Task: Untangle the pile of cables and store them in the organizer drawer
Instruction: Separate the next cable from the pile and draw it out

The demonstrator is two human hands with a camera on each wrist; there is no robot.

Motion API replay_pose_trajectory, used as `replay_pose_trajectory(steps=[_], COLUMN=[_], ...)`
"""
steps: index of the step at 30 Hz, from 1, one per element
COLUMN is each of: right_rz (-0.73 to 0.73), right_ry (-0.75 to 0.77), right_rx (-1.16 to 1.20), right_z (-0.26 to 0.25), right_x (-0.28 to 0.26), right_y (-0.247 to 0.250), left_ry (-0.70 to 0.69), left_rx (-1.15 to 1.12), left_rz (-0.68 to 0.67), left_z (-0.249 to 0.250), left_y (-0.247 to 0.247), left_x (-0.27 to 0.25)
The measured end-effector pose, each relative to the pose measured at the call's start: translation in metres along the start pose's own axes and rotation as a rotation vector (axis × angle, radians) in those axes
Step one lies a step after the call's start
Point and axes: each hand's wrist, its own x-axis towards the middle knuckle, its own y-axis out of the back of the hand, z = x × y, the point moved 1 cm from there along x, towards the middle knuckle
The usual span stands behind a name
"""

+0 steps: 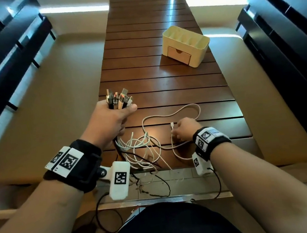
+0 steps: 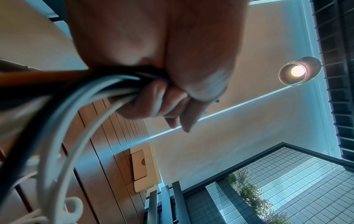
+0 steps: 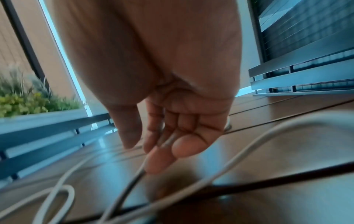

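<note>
My left hand (image 1: pixel 114 117) is raised over the near left of the slatted wooden table (image 1: pixel 163 77) and grips a bundle of black and white cables, whose plug ends (image 1: pixel 118 100) stick up out of the fist. In the left wrist view the fingers (image 2: pixel 168 103) curl round that bundle (image 2: pixel 107 86). The loose lengths trail down into a tangle (image 1: pixel 143 149) on the table. My right hand (image 1: pixel 178 132) rests low on the table and pinches a white cable (image 1: pixel 186 111) just below its plug (image 1: pixel 172 124). That cable (image 3: pixel 134 178) runs out between the fingers (image 3: pixel 159 159). The cream organizer (image 1: pixel 186 45) stands far right with its drawer (image 1: pixel 179 54) closed.
Beige cushioned benches (image 1: pixel 62 107) flank the table, with dark slatted railings (image 1: pixel 293 44) beyond them. Thin black leads (image 1: pixel 163 183) from the wrist cameras hang over the near table edge. Bare wood lies between the cables and the organizer.
</note>
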Motion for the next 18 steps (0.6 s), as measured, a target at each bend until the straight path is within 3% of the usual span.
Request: replay_pose_trajectory(steps=[5,10,13,18], right_rz=[0.053,0.082,0.134,0.179], right_ry=[-0.039,-0.035,0.035,0.397], right_rx=[-0.235,-0.189,0.046,0.709], right_z=[-0.011,-0.018,-0.026,-0.06], right_x=[0.016,0.022,0.016,-0.039], right_y=[-0.013,-0.014,0.0,0.045], left_ry=[-0.004,-0.01,-0.027,-0.082], left_rx=[0.007,0.01,0.016,-0.072], left_rz=[0.007,0.028,0.055,0.111], left_z=[-0.001,-0.001,0.001,0.014], left_y=[-0.003,-0.003,-0.003,-0.014], left_x=[0.005,0.011,0.013,0.013])
